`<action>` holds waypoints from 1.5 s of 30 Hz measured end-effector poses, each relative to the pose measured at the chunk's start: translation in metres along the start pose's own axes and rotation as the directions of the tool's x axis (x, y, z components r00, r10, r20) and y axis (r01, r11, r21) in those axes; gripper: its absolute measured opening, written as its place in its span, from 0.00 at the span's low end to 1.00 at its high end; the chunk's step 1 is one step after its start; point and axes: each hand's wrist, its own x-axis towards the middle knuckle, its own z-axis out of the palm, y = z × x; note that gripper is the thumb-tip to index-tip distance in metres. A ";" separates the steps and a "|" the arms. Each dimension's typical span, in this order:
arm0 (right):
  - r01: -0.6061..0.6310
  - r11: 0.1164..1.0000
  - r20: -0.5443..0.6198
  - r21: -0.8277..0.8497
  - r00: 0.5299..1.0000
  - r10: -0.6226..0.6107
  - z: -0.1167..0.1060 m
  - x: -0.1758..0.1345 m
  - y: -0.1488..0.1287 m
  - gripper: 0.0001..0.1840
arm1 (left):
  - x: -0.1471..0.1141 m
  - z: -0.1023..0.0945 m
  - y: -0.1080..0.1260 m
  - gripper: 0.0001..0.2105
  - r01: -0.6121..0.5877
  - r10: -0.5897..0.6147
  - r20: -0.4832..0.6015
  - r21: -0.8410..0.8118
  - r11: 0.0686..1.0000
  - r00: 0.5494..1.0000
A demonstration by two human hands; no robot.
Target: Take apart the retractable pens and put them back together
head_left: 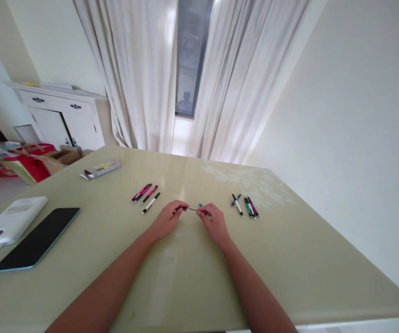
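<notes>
Above the middle of the table, both my hands are pinched close together. My left hand [166, 218] has its fingers closed on a small dark pen part, mostly hidden by the fingertips. A thin dark pen refill [193, 209] spans the gap from there to my right hand [215, 222], whose thumb and fingers pinch its other end. Just behind the right fingertips shows a teal pen piece [201, 205]; whether the hand grips it, I cannot tell. Pink-and-black pens [150, 195] and a white-and-black pen [151, 202] lie left of my hands.
To the right lie crossed blue and white pens [237, 205] beside a bunch of teal and purple pens [252, 207]. An open pen box [102, 170] rests at the far left. A black-screened phone [38, 238] and a white device [15, 217] occupy the table's left side.
</notes>
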 end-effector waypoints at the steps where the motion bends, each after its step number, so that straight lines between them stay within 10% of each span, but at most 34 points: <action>1: 0.005 1.000 0.003 -0.005 1.000 -0.005 0.000 0.000 -0.001 0.06 | 0.000 0.000 0.000 0.14 -0.015 0.015 0.007 0.020 1.000 1.000; 14: -0.090 0.977 0.110 0.192 0.991 0.069 0.007 -0.003 -0.008 0.17 | -0.005 0.007 0.000 0.17 -0.171 0.135 0.181 0.197 0.965 0.974; 20: -0.207 0.977 -0.175 -0.050 0.965 0.195 -0.006 0.004 0.015 0.15 | 0.000 0.006 -0.008 0.14 -0.062 0.067 -0.017 0.213 0.975 0.998; 25: -0.243 0.917 -0.104 -0.316 0.970 0.222 -0.004 0.002 0.032 0.07 | -0.001 0.006 -0.010 0.13 -0.041 0.045 -0.008 0.299 0.953 0.999; 37: -0.055 0.998 -0.017 -0.002 0.998 0.055 -0.003 0.004 0.008 0.07 | -0.002 0.001 0.001 0.15 -0.075 0.056 0.054 0.483 0.872 0.997; 45: 0.013 1.000 0.030 -0.003 0.999 -0.013 0.001 0.001 0.004 0.05 | -0.002 0.003 -0.002 0.12 -0.076 0.069 0.034 0.294 0.953 0.997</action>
